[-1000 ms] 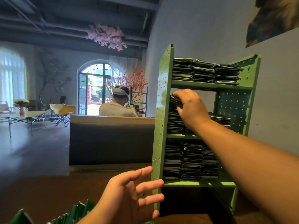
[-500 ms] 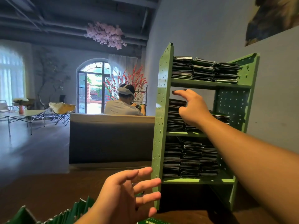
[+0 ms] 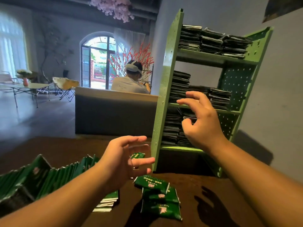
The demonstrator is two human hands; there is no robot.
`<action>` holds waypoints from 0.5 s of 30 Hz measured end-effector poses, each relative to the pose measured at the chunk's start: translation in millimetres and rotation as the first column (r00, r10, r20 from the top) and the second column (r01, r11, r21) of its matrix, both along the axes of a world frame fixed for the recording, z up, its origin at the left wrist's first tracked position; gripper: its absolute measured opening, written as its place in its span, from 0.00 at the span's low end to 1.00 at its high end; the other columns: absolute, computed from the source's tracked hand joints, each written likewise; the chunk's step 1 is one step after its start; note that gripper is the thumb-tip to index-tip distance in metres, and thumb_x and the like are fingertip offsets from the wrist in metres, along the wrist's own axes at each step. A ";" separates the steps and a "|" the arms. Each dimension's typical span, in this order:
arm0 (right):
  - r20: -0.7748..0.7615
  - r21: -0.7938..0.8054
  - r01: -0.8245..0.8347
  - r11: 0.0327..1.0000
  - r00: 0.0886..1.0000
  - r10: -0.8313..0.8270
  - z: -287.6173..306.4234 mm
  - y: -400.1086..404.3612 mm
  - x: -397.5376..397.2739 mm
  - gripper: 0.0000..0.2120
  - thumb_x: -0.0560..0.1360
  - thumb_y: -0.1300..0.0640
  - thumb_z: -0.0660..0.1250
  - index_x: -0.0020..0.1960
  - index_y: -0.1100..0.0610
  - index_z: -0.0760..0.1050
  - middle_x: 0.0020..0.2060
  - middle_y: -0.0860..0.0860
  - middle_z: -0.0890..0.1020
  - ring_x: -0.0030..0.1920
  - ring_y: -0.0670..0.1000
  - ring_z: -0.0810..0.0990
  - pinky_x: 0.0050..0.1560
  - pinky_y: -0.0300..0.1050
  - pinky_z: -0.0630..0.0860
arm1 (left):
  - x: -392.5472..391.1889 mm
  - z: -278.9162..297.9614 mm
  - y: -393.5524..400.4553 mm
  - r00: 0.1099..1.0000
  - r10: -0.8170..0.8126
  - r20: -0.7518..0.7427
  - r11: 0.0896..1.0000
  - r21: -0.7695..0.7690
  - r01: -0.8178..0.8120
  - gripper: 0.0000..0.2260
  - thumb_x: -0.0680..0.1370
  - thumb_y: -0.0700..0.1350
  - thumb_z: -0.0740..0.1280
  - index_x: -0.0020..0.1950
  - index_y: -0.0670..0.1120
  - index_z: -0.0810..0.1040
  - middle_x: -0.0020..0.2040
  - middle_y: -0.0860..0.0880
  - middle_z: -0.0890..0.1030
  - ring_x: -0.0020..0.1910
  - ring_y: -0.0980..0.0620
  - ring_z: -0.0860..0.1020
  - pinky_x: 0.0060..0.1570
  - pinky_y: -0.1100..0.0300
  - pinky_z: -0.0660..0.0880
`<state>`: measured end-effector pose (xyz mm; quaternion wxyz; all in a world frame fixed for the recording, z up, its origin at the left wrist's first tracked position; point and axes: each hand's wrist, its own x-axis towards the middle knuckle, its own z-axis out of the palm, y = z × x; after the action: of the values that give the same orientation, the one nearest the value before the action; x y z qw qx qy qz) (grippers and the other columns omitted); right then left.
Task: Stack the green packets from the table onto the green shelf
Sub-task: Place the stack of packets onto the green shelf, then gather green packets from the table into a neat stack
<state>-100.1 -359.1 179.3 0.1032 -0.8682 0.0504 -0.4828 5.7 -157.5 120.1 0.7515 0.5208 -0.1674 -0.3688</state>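
Right hand (image 3: 202,123) empty, fingers spread, before the green shelf (image 3: 168,66) at two o'clock. Left hand (image 3: 124,159) likewise empty, poised above loose green packets (image 3: 159,199) at six o'clock, presumably for the next pickup.

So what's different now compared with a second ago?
The right hand has left the middle-shelf stack and pulled back, fingers spread, holding nothing. The view has tipped down, showing loose green packets on the table. The left hand stays open; the green shelf hasn't moved.

Packets (image 3: 161,200) lie on the table (image 3: 205,185) before the shelf (image 3: 164,89), which holds more stacks.
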 end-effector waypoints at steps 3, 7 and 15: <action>-0.189 0.111 -0.024 0.994 0.981 0.044 -39.0 17.5 -12.2 0.26 0.72 0.66 0.67 0.66 0.46 0.77 0.81 0.44 0.56 0.70 0.38 0.63 0.61 0.28 0.67 | -6.6 -11.0 3.4 0.999 0.009 0.035 0.999 0.041 -0.010 0.16 0.79 0.46 0.63 0.63 0.44 0.81 0.64 0.42 0.79 0.52 0.34 0.85 0.62 0.33 0.74; -0.572 0.090 0.127 0.988 0.819 -0.053 -104.5 31.6 -14.6 0.29 0.77 0.50 0.69 0.75 0.39 0.65 0.81 0.44 0.53 0.73 0.49 0.67 0.68 0.45 0.71 | -6.9 -33.3 3.9 0.993 0.022 0.119 0.992 0.118 -0.036 0.16 0.79 0.47 0.66 0.66 0.47 0.78 0.64 0.45 0.76 0.46 0.41 0.85 0.48 0.47 0.80; -0.968 0.019 0.121 0.992 0.251 -0.012 -178.3 23.8 -0.8 0.52 0.69 0.32 0.73 0.80 0.34 0.42 0.83 0.48 0.44 0.82 0.58 0.43 0.79 0.65 0.53 | -9.1 -81.6 20.8 0.992 0.059 0.109 0.948 0.305 -0.090 0.05 0.79 0.46 0.68 0.52 0.46 0.80 0.49 0.47 0.80 0.42 0.48 0.79 0.41 0.56 0.71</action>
<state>-100.9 -335.3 0.9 0.0690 -0.9736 0.1611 0.1465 -3.4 -136.7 38.5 0.6649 0.6555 -0.1247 -0.3356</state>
